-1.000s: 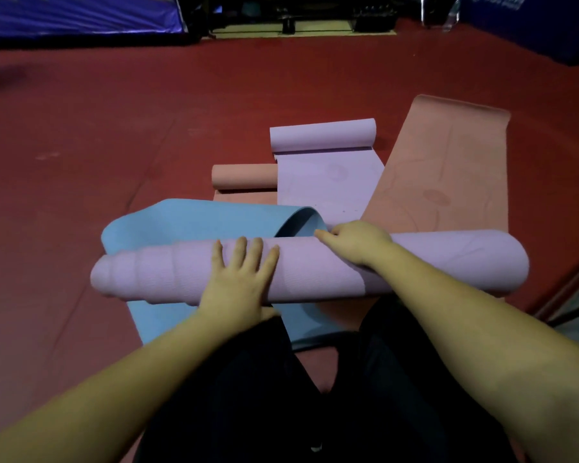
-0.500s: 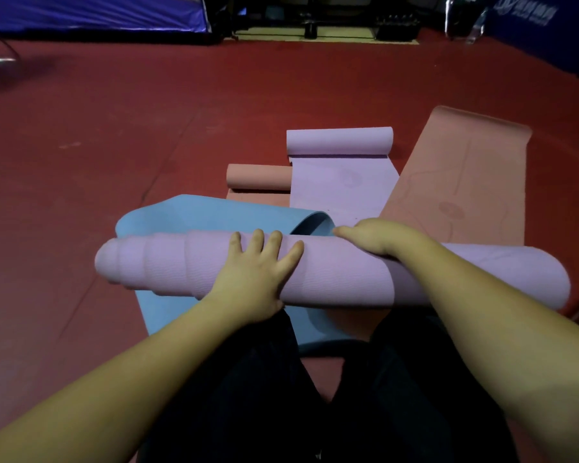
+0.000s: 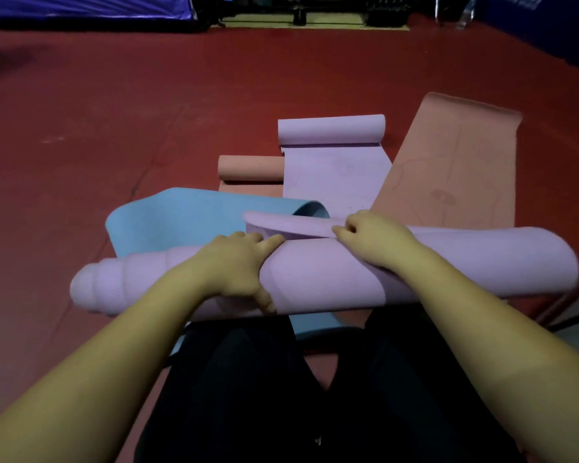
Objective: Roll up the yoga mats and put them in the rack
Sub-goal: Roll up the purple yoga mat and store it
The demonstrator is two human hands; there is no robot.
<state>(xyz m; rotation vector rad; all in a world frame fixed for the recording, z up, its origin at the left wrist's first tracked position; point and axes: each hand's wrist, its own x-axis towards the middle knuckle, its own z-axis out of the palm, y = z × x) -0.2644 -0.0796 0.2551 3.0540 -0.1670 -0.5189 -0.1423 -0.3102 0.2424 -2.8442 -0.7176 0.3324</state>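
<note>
A rolled purple mat [image 3: 331, 279] lies crosswise over the person's lap, above the red floor [image 3: 114, 111]. Its left end is telescoped into stepped rings; its right end is flush. The left hand [image 3: 238, 265] grips the roll near its middle: fingers curled over the top, thumb pressed against the near side. The right hand [image 3: 375, 235] pinches the loose outer flap [image 3: 288, 223] of the same mat at the top of the roll, fingers curled round its edge; the flap stands slightly lifted off the roll.

Beneath the roll, a blue mat [image 3: 181, 218] lies partly unrolled on the floor, its far right corner curled up. Beyond it, a second purple mat [image 3: 335, 175] lies flat with its far end rolled. A small pink roll [image 3: 251, 167] lies just to its left, touching it. A pink mat [image 3: 455, 168] lies flat toward the right, running to the far right of the floor.
</note>
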